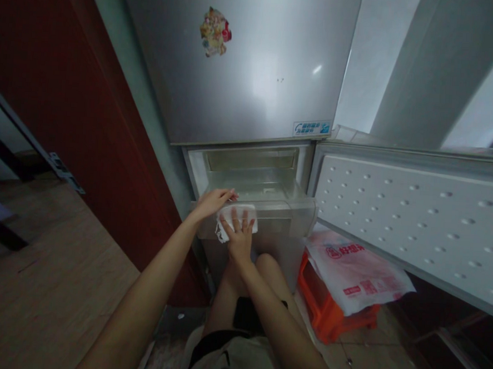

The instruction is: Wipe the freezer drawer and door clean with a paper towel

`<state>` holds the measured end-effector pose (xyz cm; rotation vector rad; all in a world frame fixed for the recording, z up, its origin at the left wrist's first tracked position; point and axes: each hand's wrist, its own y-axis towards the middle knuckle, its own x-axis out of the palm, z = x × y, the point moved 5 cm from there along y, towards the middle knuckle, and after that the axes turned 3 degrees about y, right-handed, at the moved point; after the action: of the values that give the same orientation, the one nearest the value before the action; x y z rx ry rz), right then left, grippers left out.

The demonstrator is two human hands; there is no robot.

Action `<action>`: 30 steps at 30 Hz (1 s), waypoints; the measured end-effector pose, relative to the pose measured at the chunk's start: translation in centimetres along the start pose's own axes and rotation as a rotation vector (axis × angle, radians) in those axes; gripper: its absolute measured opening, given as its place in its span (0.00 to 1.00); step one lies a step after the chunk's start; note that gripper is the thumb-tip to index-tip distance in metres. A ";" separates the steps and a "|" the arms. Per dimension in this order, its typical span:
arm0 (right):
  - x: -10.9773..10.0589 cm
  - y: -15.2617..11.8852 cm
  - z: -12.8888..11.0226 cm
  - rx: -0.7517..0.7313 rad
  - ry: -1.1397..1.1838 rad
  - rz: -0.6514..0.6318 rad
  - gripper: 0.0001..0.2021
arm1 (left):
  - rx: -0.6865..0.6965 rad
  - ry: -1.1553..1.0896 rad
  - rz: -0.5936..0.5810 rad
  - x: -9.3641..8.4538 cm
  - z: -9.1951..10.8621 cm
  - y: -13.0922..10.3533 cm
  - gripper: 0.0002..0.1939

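In the head view, a dark red door frame (104, 114) stands toward 10 o'clock and brownish floor (68, 296) spreads toward 8. The grey upper fridge door (252, 96) fills 12 o'clock. Toward 3 o'clock the dimpled lower door (412, 211) is swung open; an orange stool (325, 320) with a printed plastic bag (350, 269) on it sits between 4 and 5.

Just below centre, at 6 o'clock, a white cloth (251, 211) lies against the clear front of a pulled-out drawer (289, 212). The right hand (240, 242) is nearly flat on it, fingers spread, pinning rather than gripping it. The left hand (212, 203) is at the drawer's top edge, fingers slightly bent; whether it grips, I cannot tell.

To work well, the palm should press evenly, with the left hand steadying the rim. The cloth's long axis runs roughly 9 to 3 o'clock, its ragged corner pointing toward 7.
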<state>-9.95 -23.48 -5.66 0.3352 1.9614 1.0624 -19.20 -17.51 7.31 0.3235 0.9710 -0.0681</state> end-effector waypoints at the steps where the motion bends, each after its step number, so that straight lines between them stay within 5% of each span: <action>1: -0.1 0.0 0.4 -0.017 -0.008 0.000 0.32 | 0.000 -0.002 0.001 0.0 0.0 0.0 0.28; 8: -2.9 -0.6 4.3 -0.018 -0.051 0.114 0.29 | 0.000 0.000 -0.004 0.1 0.1 -0.2 0.28; 15: -4.9 -1.6 7.1 0.133 0.017 0.189 0.37 | -0.018 0.033 -0.021 -0.1 0.3 -0.2 0.28; 19: -3.9 -1.4 6.0 0.175 0.017 0.233 0.37 | -0.026 0.045 -0.009 -0.3 0.6 -0.5 0.28; 23: -2.5 -0.9 4.0 0.216 -0.012 0.146 0.36 | -0.020 0.040 -0.004 -0.3 0.8 -0.6 0.28; 30: 0.0 -0.8 -0.6 0.034 0.016 -0.002 0.34 | -0.013 0.005 0.020 -0.2 0.2 -0.3 0.27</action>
<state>-10.27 -24.29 -6.08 0.3443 1.9950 1.0347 -19.22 -17.85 7.44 0.3213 0.9725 -0.0429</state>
